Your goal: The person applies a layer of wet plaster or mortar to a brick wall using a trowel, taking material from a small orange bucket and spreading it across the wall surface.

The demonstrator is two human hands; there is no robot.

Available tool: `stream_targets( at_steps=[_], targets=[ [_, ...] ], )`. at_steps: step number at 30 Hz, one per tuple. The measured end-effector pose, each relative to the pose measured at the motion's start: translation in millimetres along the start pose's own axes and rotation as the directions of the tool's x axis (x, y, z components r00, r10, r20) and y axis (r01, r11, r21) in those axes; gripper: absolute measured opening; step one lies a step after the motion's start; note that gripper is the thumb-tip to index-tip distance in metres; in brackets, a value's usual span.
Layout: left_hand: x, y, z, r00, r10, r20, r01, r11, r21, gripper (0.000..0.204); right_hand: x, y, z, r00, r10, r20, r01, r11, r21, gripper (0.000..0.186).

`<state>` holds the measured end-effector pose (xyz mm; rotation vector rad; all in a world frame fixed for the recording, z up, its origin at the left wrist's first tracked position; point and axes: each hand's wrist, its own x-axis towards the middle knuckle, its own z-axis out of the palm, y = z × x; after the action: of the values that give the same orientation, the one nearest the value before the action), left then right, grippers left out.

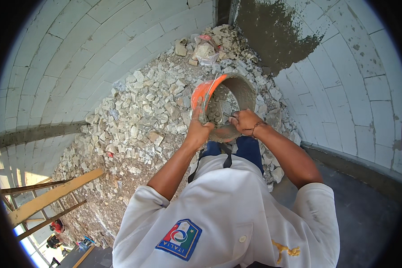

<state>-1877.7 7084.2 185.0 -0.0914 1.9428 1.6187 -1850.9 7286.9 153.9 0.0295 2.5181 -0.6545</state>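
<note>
An orange bucket (202,91), its inner wall coated in grey mortar, is tipped in front of my body with its mouth toward me. My left hand (198,125) grips its left side, fingers along the orange outside and thumb by the rim. A thin wire handle (208,96) crosses that side. Wet mortar (215,107) lies inside the bucket. My right hand (245,121) is closed at the right of the bucket's mouth around the handle of what looks like a trowel (229,106). Its blade is partly hidden in the mortar.
Broken rubble (152,107) covers the ground ahead and to the left. Pale block walls stand on both sides; wet grey plaster (272,33) coats part of the right one. Wooden planks (53,196) form a frame at lower left, with a person (57,226) beyond it.
</note>
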Motion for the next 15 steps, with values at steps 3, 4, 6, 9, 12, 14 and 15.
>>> stream_targets(
  at_steps=[3,4,6,9,12,14,15],
  targets=[
    [-4.6,2.8,-0.3,0.999,-0.042,-0.006,0.042,0.996,-0.075,0.087,-5.3,-5.8,5.4,0.989,-0.126,-0.072,0.131,0.988,0.08,0.036],
    [-5.6,2.6,0.2,0.996,-0.093,-0.003,0.093,0.991,-0.101,0.087,-7.3,-8.4,6.3,0.99,-0.102,-0.1,0.112,0.988,0.109,0.036],
    [-5.8,-0.6,6.2,0.989,-0.139,0.039,0.143,0.981,-0.131,0.086,-11.9,-13.7,7.1,0.99,-0.041,-0.135,0.059,0.99,0.131,0.035],
    [-5.7,-13.0,15.1,0.997,0.004,-0.076,-0.026,0.954,-0.299,0.065,-21.4,-17.5,5.7,0.997,0.031,-0.065,-0.018,0.981,0.193,0.038],
    [0.3,-31.3,20.3,0.991,-0.016,-0.132,-0.034,0.928,-0.37,0.062,-29.9,-14.9,6.2,0.989,0.056,-0.14,-0.053,0.998,0.029,0.038],
    [5.7,-44.1,21.0,0.987,-0.026,-0.158,-0.045,0.901,-0.432,0.057,-32.6,-10.3,7.5,0.993,0.029,-0.113,-0.018,0.995,0.101,0.035],
    [6.0,-50.9,21.2,0.986,-0.064,-0.156,-0.007,0.908,-0.419,0.054,-33.0,-7.5,8.3,0.991,0.034,-0.131,-0.023,0.996,0.089,0.033]
  ],
)
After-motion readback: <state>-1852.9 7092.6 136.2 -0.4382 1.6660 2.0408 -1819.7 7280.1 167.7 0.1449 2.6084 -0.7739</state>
